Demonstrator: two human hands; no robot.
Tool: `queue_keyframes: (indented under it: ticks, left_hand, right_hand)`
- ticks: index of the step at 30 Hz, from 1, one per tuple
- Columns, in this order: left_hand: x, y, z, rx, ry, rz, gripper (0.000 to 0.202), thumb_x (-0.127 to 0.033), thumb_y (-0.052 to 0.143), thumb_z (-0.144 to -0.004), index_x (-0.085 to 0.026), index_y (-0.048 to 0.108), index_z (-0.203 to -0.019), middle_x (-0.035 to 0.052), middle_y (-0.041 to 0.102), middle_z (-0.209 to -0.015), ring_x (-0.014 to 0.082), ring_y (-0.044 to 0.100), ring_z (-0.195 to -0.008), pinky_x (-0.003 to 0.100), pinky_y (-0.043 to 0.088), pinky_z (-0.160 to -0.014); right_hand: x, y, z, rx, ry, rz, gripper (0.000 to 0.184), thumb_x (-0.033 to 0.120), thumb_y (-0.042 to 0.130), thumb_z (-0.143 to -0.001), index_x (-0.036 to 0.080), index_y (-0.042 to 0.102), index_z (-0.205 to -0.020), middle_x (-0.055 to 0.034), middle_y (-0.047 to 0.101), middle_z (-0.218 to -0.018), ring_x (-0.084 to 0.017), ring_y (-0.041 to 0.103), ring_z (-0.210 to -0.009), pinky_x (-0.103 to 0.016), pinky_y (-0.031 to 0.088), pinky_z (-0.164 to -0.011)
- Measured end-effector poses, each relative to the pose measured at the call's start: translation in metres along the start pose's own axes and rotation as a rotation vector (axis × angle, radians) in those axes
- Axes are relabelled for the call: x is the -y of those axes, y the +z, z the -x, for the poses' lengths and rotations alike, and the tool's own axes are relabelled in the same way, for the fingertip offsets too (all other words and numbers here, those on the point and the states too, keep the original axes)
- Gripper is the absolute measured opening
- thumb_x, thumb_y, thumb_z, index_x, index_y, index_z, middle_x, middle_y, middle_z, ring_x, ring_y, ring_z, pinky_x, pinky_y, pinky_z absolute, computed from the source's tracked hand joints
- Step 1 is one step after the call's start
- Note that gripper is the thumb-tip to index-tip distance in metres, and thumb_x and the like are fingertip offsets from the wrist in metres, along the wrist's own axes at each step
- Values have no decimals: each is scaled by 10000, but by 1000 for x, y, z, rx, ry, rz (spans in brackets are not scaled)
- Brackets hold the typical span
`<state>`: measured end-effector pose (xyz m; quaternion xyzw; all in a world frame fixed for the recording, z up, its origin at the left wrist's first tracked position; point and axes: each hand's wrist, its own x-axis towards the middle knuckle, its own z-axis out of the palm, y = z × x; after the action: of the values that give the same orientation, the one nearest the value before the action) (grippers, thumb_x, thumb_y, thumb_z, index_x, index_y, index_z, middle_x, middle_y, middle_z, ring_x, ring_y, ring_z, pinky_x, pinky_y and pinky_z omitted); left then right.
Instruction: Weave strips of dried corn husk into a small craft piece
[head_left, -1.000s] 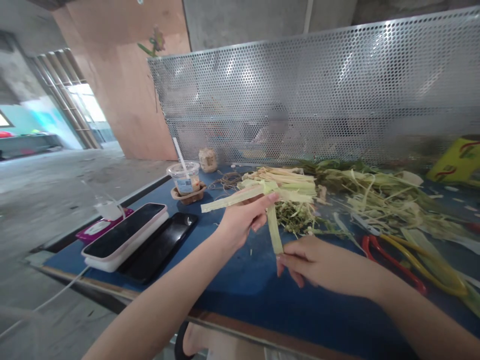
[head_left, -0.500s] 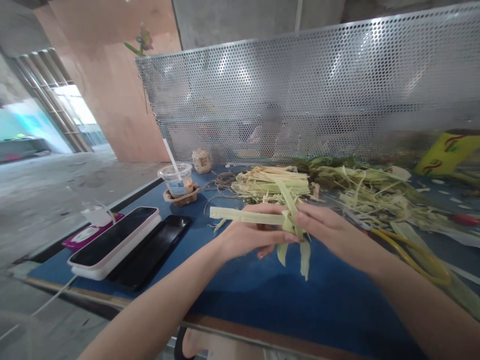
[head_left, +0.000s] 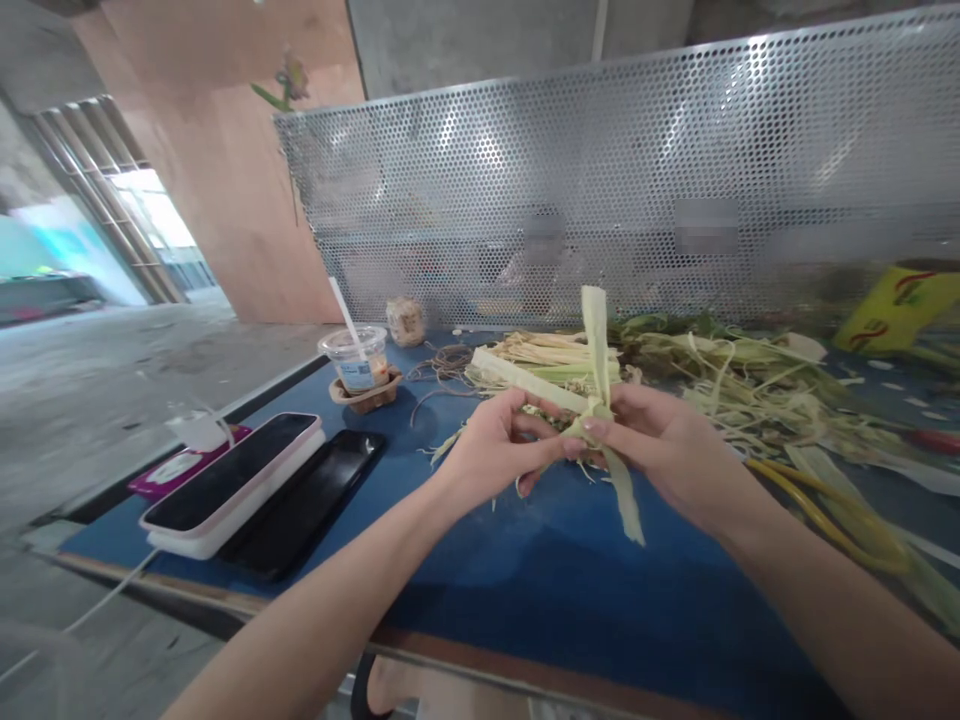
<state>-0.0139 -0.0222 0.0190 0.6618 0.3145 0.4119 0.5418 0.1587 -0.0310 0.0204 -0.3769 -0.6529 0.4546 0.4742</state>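
Observation:
A pale green knot of folded corn husk strips is held above the table between my two hands. One strip stands up from it, one points to the upper left, and another hangs down at the lower right. My left hand pinches the knot's left side with thumb and fingers. On the right side, my right hand presses thumb and fingers together on the same knot. Behind the hands lies a stack of cut husk strips. The undersides of the fingers are partly hidden.
Loose husks spread over the right side of the blue table, near yellow-handled scissors. Phones and a drink cup with a straw stand at left. A perforated metal screen rises behind.
The husk knot has turned in my hands: the strip that pointed left now angles up and left, and another stands nearly upright. My right hand's fingers have curled more around the knot.

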Motion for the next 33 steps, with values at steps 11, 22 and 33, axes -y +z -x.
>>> queue_keyframes:
  ticks: [11, 22, 33]
  left_hand:
    - [4, 8, 1, -340, 123, -249, 148, -287, 639, -688, -146, 630, -731, -13, 591, -602, 33, 395, -399, 168, 314, -365]
    - [2, 0, 6, -526, 1041, -1395, 86, -158, 589, -739, -199, 664, -730, -25, 689, -715, 88, 596, -589, 214, 421, -567]
    - [-5, 8, 9, -530, 1119, -1414, 69, -118, 617, -705, -174, 614, -666, -40, 678, -671, 94, 556, -559, 250, 401, -554]
  right_hand:
    - [-12, 9, -2, -105, 32, -177, 241, 343, 657, -691, 183, 608, -864, -4, 587, -697, -103, 508, -554, -238, 447, -486]
    - [3, 7, -2, -77, 212, -397, 121, 278, 620, -735, 159, 600, -741, -7, 537, -675, -94, 502, -583, -206, 451, -480]
    - [2, 9, -2, 28, 194, -469, 163, 205, 686, -674, 169, 609, -814, 2, 582, -762, -72, 515, -627, -171, 451, -520]
